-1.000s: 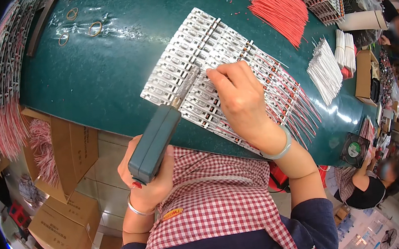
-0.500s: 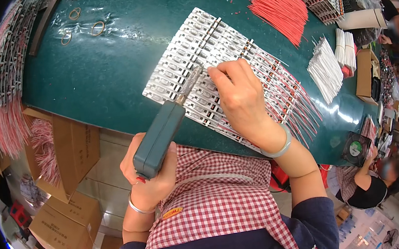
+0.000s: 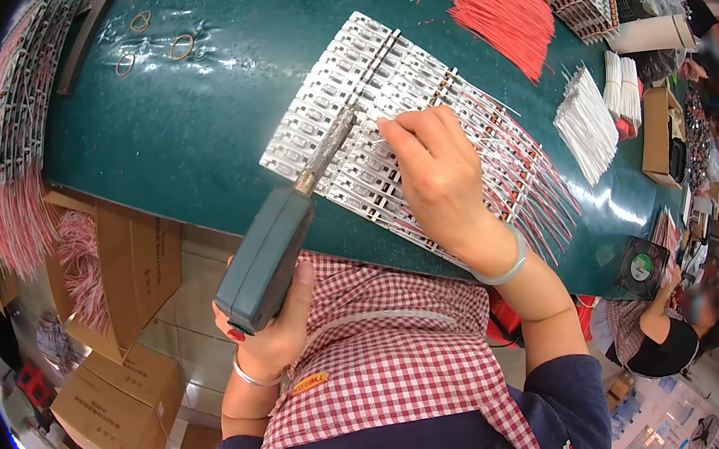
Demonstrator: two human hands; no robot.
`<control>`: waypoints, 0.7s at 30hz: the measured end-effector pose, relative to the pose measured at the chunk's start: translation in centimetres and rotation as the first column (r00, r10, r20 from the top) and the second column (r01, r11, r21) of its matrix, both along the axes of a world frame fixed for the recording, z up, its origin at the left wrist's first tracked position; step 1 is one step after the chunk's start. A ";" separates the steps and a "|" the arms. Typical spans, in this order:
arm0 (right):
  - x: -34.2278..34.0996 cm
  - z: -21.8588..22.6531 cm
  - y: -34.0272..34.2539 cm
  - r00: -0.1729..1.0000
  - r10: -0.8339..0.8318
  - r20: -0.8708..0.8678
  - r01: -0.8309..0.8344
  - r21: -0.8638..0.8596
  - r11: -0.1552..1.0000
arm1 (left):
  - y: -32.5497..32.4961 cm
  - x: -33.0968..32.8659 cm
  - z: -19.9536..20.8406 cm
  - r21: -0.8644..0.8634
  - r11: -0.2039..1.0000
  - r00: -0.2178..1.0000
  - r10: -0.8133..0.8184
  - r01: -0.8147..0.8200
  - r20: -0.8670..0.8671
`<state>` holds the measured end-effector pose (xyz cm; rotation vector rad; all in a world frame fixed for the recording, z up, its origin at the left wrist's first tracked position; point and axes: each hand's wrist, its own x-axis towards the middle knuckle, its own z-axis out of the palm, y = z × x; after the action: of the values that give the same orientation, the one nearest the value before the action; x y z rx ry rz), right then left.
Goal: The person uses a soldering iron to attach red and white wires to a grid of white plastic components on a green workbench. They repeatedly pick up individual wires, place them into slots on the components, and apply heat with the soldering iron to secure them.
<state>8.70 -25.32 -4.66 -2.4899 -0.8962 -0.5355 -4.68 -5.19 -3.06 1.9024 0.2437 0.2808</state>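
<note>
My left hand (image 3: 276, 336) is wrapped round the dark green body of a soldering gun (image 3: 264, 257). Its long metal barrel (image 3: 329, 152) slants up and away, and the tip lies over a panel of white parts (image 3: 314, 97) set in rows on the table. My right hand (image 3: 440, 166) hovers over the same panel just right of that tip, thumb and forefinger pinched together. A thin white wire seems to be in the pinch, though it is too small to make out well. Red and white wires (image 3: 542, 195) trail off the panel's right side.
Loose red wires (image 3: 503, 17) and white wires (image 3: 586, 126) lie on the green table (image 3: 164, 140). Rubber bands (image 3: 181, 47) rest at far left, near stacked wired panels (image 3: 15, 157). Cardboard boxes (image 3: 119, 411) stand below the left edge. A person (image 3: 669, 331) sits at the right.
The soldering gun has drawn back slightly down and left with my left hand, its tip now a little farther from my right fingers. My right hand has shifted slightly right.
</note>
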 end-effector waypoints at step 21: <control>-0.6 -0.2 0.5 1.000 -0.001 -0.021 0.000 -0.034 0.999 | -0.1 0.6 0.2 0.002 0.998 0.997 -0.067 0.067 -0.037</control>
<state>8.07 -24.84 -4.90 -2.5217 -0.9038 -0.4971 -4.07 -5.34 -2.83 1.9160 0.2038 0.2015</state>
